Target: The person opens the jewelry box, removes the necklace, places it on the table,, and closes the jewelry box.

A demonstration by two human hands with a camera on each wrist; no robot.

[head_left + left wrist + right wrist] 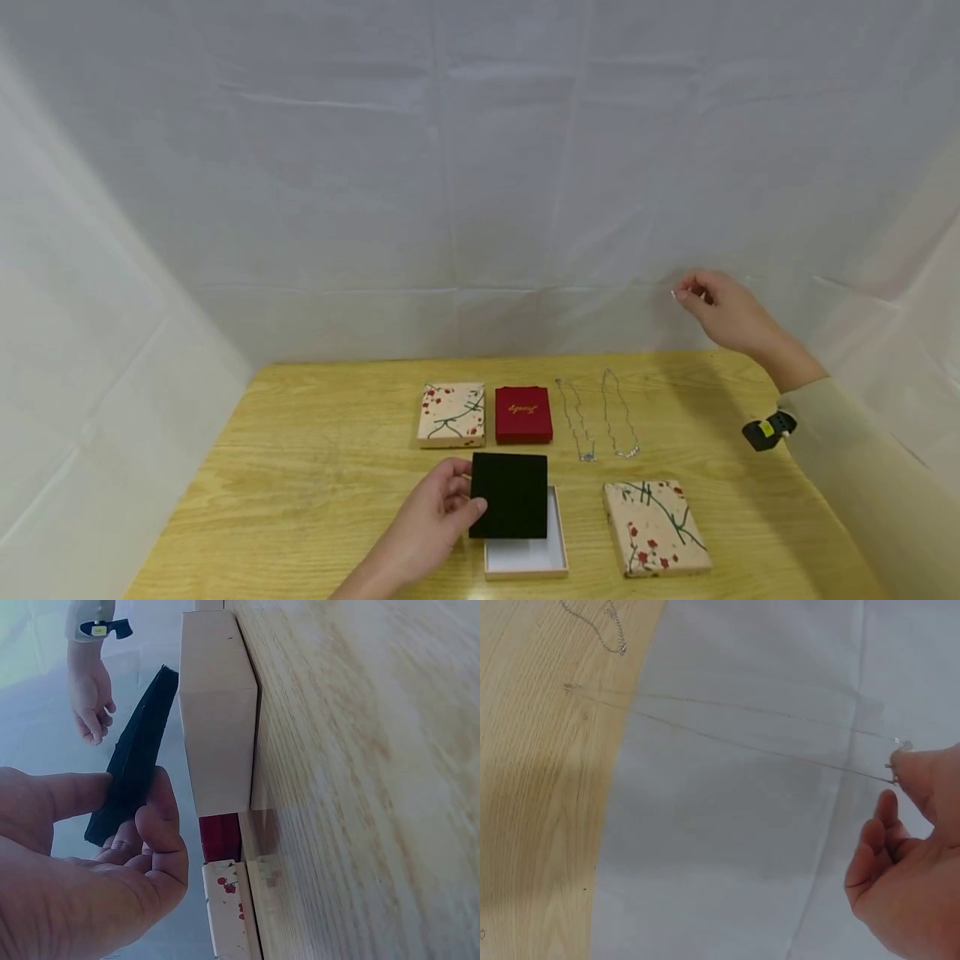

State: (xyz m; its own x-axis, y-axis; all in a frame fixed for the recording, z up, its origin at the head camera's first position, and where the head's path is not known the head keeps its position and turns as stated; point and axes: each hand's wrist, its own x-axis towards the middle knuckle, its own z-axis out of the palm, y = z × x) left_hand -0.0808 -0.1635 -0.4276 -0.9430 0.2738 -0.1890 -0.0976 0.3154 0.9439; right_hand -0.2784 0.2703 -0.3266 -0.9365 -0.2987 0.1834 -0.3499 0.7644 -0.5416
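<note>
My left hand (431, 521) grips a black square pad (510, 496), its thumb on the near face and fingers behind. In the left wrist view the pad (133, 757) appears edge-on as a thick slab. Partly hidden below it is an uncovered box base (527, 574) with a white inside. High over the table's back right, my right hand (716, 312) pinches a silver necklace at its pendant (675, 294). In the right wrist view the thin necklace chain (727, 740) stretches away from the fingertips, its far end over the wooden table.
Two silver necklaces, the left one (588, 457) and the right one (628, 452), lie spread on the table. Left of them stand a red box (523, 415) and a flower-patterned box (452, 415). A flower-patterned lid or box (656, 527) lies at front right. White cloth (450, 208) hangs behind.
</note>
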